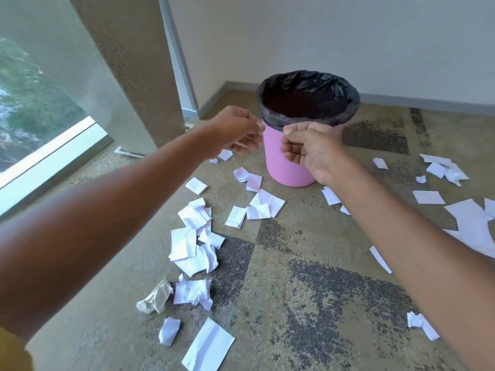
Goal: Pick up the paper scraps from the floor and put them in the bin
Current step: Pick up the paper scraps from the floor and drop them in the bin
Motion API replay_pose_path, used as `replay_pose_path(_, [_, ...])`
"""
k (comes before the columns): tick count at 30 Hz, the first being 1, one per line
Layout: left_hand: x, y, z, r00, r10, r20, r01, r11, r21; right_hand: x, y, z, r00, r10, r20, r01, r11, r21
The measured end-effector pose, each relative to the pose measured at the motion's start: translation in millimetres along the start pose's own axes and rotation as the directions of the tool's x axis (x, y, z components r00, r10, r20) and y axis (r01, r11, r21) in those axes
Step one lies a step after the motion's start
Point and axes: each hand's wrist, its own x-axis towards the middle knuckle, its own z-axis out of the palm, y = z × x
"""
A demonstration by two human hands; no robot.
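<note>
Beige carpet with dark speckled patches covers the floor (308,303) of a room corner, with a pale wall (348,36) behind, a textured pillar (128,62) and a large window (32,103) to the left.

A pink bin (276,162) with a black liner (308,84) folded over its rim stands upright on the carpet near the corner. White paper scraps (183,243) lie scattered round it: a thick heap just left of centre, a few pieces close to the foot of the bin, more well off to the right, and a larger flat sheet (207,346) at the near edge. A crumpled brownish wad (155,298) sits beside the heap.

Both bare arms reach forward. The left hand (235,127) is held in the air just left of the bin's rim, fingers curled, and it seems to pinch a thin sliver of paper (245,142) seen edge-on, though blur makes that uncertain. The right hand (310,148) is in front of the bin's upper wall, fingers curled into a loose fist; I cannot tell whether anything is inside it.
</note>
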Motion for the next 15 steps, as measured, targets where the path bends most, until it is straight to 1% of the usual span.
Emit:
replay_pose_path(5, [-55,-85,-33,0.995,-0.093,0.045,0.083,0.978,0.193,-31,60,20,0.985,0.120,0.123,-0.099,0.982,-0.159])
replay_pose_path(10, [-127,-194,-45,0.981,-0.194,-0.004,0.184,0.925,0.332,-70,132,36,0.938,0.253,0.238,-0.178,0.939,-0.296])
replay_pose_path(13, [-166,-245,-49,0.959,-0.283,-0.028,0.271,0.877,0.396,-93,164,44,0.906,0.306,0.293,-0.175,0.900,-0.398])
replay_pose_path(15, [-188,-273,-50,0.948,-0.317,-0.020,0.290,0.837,0.463,-108,182,48,0.881,0.324,0.345,-0.138,0.873,-0.468])
